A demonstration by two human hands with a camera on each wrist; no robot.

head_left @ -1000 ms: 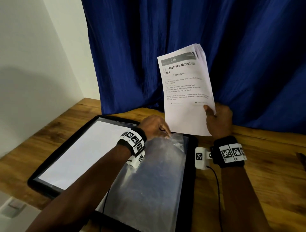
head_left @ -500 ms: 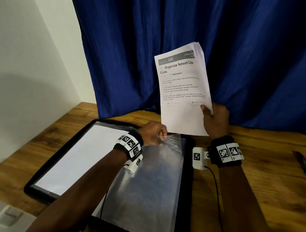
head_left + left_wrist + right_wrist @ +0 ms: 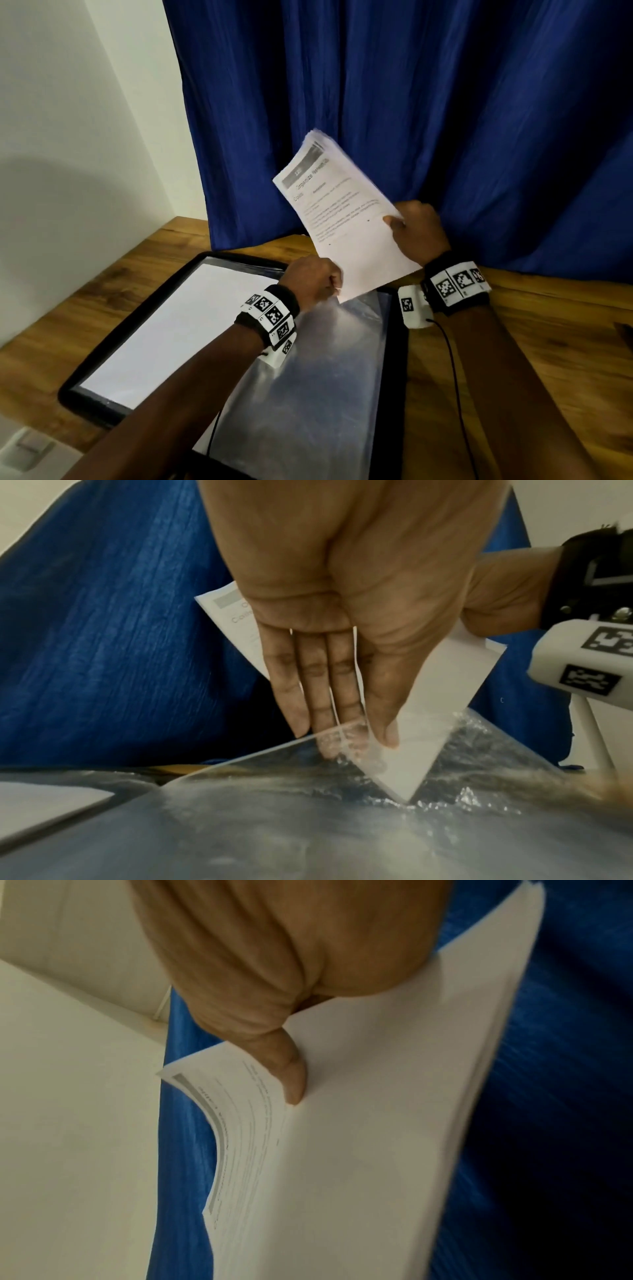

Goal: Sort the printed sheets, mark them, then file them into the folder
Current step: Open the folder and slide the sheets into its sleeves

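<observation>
A black folder (image 3: 394,377) lies open on the wooden table. Its left page holds a white sheet (image 3: 178,329). Its right page is a clear plastic sleeve (image 3: 308,394) (image 3: 308,818). My left hand (image 3: 332,286) (image 3: 346,734) pinches the sleeve's top edge and holds its mouth apart. My right hand (image 3: 416,231) (image 3: 294,1085) grips a stack of printed sheets (image 3: 342,212) (image 3: 359,1150), thumb on the top page. The stack is tilted, and its lower corner (image 3: 404,777) sits inside the sleeve's mouth.
A blue curtain (image 3: 411,102) hangs close behind the table, and a white wall (image 3: 68,137) is at the left. Bare wooden table (image 3: 531,342) lies right of the folder, with a dark object (image 3: 625,334) at the right edge. A white box (image 3: 27,445) sits lower left.
The right hand has tilted the stack leftward and lowered it, so its bottom corner has gone into the sleeve's mouth. The left hand has kept its pinch on the sleeve.
</observation>
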